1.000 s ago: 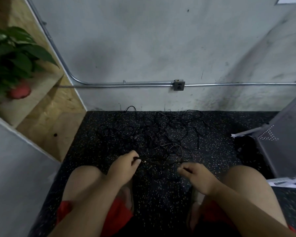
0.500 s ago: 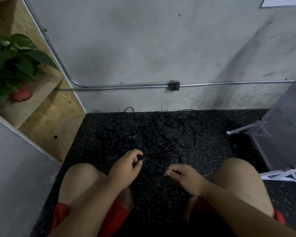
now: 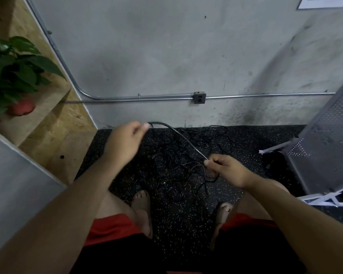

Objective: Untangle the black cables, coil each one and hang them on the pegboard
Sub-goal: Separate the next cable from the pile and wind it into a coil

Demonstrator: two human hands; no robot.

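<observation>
The left hand [image 3: 125,141] is raised near the wall and, as far as the blur allows, pinches the end of one black cable [image 3: 178,133] between thumb and fingertips. The right hand [image 3: 228,171] pinches the same cable lower down between thumb and forefinger, its other fingers curled. The strand runs taut between them above the tangle [image 3: 176,161] on the speckled rubber floor [image 3: 166,206]. To free it cleanly, I would let the right pinch slide loosely along the cable as a guide while the left draws the end away, stopping at any snag to lift loops off rather than tugging knots tight. The perforated grey panel [image 3: 325,135] leaning at the right, probably the pegboard, holds nothing yet.
</observation>
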